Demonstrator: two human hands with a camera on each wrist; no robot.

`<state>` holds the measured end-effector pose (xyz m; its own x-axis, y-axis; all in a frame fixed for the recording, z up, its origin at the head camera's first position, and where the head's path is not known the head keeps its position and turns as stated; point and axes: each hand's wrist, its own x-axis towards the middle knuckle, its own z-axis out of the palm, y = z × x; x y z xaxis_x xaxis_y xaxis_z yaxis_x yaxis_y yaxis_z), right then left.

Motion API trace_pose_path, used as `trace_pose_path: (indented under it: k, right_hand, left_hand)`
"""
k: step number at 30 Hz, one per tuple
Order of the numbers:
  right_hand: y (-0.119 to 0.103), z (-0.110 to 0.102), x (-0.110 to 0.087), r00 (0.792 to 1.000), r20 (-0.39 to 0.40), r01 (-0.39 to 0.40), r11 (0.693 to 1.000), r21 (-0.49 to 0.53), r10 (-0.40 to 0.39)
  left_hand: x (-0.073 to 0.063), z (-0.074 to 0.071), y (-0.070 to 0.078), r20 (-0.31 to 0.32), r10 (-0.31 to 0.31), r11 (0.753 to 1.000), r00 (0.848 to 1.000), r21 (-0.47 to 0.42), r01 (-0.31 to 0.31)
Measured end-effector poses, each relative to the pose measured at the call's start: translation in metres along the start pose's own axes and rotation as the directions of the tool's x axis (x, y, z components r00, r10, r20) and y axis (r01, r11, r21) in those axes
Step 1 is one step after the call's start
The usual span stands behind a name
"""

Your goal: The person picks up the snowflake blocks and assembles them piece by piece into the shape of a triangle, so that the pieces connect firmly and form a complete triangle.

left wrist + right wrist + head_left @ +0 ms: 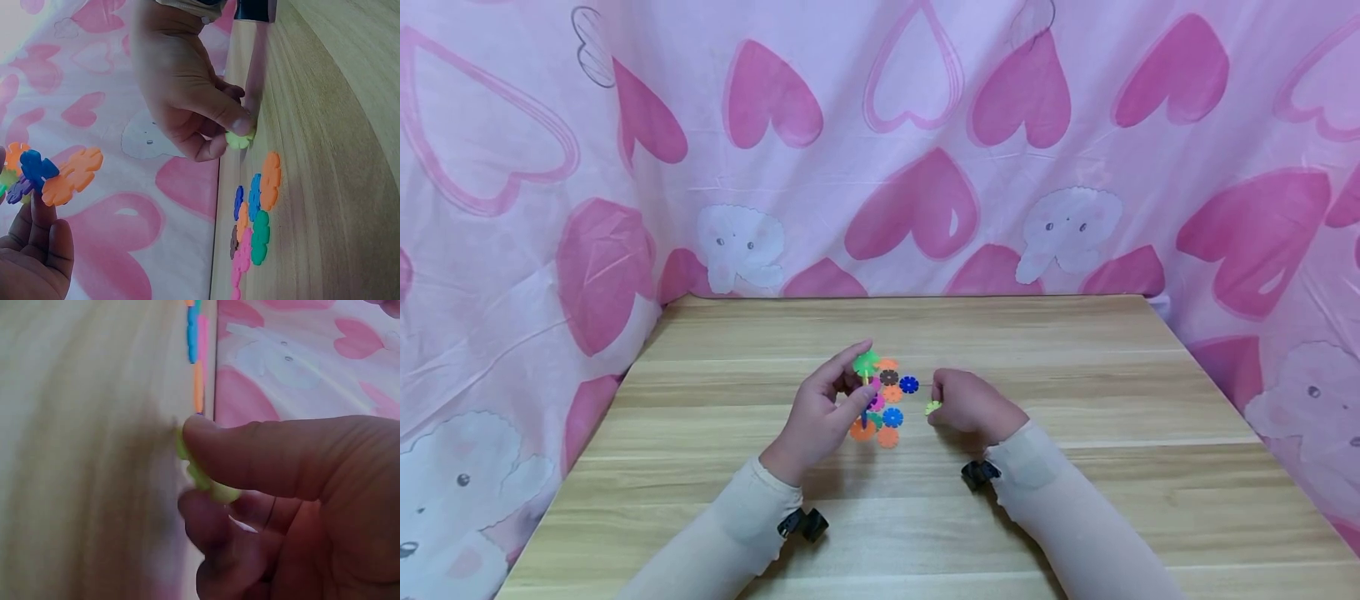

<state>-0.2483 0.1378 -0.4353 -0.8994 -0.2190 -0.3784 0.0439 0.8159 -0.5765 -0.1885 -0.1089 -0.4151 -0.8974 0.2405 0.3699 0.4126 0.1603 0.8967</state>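
Note:
My left hand point(811, 421) holds up a cluster of joined flower-shaped plastic discs point(74, 177). Green, orange, blue and purple pieces show in it across the head and left wrist views. Over to the right, my right hand point(972, 404) pinches a yellow-green notched disc point(194, 465) between thumb and fingers, low by the tabletop. In the left wrist view that yellow-green disc point(239, 140) appears close to the wood, but whether it touches is unclear. Loose discs lie flat between the hands, among them a blue disc point(892, 417), an orange disc point(888, 437) and a brown disc point(889, 377).
The wood-grain table point(1075, 517) extends around both hands. Behind it and at its sides hangs a pink curtain point(820, 183) with hearts. Also among the loose pieces are a dark blue disc point(909, 384), a green disc point(260, 237) and a pink disc point(245, 250).

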Motion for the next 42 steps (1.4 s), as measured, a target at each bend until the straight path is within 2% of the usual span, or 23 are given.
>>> trace_pose_path:
  k: [3, 5, 7, 9, 12, 14, 16, 19, 28, 33, 38, 42]
  right_hand:
    - [0.0, -0.005, -0.001, 0.998, -0.026, 0.063, 0.993, 0.103, -0.06]
    - [-0.002, -0.009, -0.002, 0.986, -0.084, 0.158, 0.964, 0.214, -0.143]
    - [-0.006, -0.014, -0.005, 0.957, -0.159, 0.282, 0.903, 0.324, -0.242]
    - [-0.011, -0.018, -0.009, 0.912, -0.235, 0.406, 0.822, 0.4, -0.337]
    - [-0.018, -0.022, -0.018, 0.856, -0.304, 0.516, 0.71, 0.479, -0.418]
    - [-0.023, -0.023, -0.024, 0.829, -0.334, 0.56, 0.659, 0.502, -0.45]
    - [-0.027, -0.024, -0.029, 0.814, -0.349, 0.58, 0.631, 0.515, -0.464]
    - [-0.032, -0.025, -0.036, 0.799, -0.362, 0.601, 0.615, 0.511, -0.48]
    - [-0.035, -0.022, -0.04, 0.761, -0.369, 0.648, 0.602, 0.467, -0.534]
    - [-0.039, -0.02, -0.044, 0.763, -0.361, 0.644, 0.585, 0.492, -0.537]
    - [-0.044, -0.016, -0.048, 0.765, -0.332, 0.638, 0.584, 0.501, -0.551]
    - [-0.046, -0.012, -0.05, 0.755, -0.337, 0.653, 0.595, 0.469, -0.563]
  left_hand:
    - [0.0, 0.0, -0.001, 0.001, 0.001, 1.0, 1.0, -0.002, -0.001]
    - [0.001, 0.0, 0.0, 0.003, -0.005, 1.0, 1.0, -0.006, 0.005]
    - [0.001, 0.0, 0.0, 0.007, -0.01, 1.0, 1.0, -0.009, 0.01]
    - [0.001, 0.001, 0.0, 0.011, -0.008, 1.0, 1.0, -0.01, 0.008]
    - [0.001, 0.0, 0.0, 0.01, -0.004, 1.0, 1.0, -0.009, 0.004]
    - [0.001, 0.0, 0.0, 0.006, -0.001, 1.0, 1.0, -0.011, 0.001]
    - [0.001, 0.0, 0.0, 0.002, -0.004, 1.0, 1.0, -0.019, 0.004]
    - [0.0, 0.0, 0.0, 0.002, -0.003, 1.0, 1.0, -0.03, 0.003]
    - [-0.001, 0.0, -0.001, 0.028, 0.02, 0.997, 0.999, -0.07, -0.018]
    - [-0.002, 0.001, 0.0, 0.077, 0.026, 0.995, 0.997, -0.1, -0.018]
    - [-0.004, 0.004, 0.005, 0.147, 0.004, 0.989, 0.989, -0.15, 0.018]
    - [-0.005, 0.005, 0.007, 0.149, 0.035, 0.993, 0.988, -0.115, -0.018]
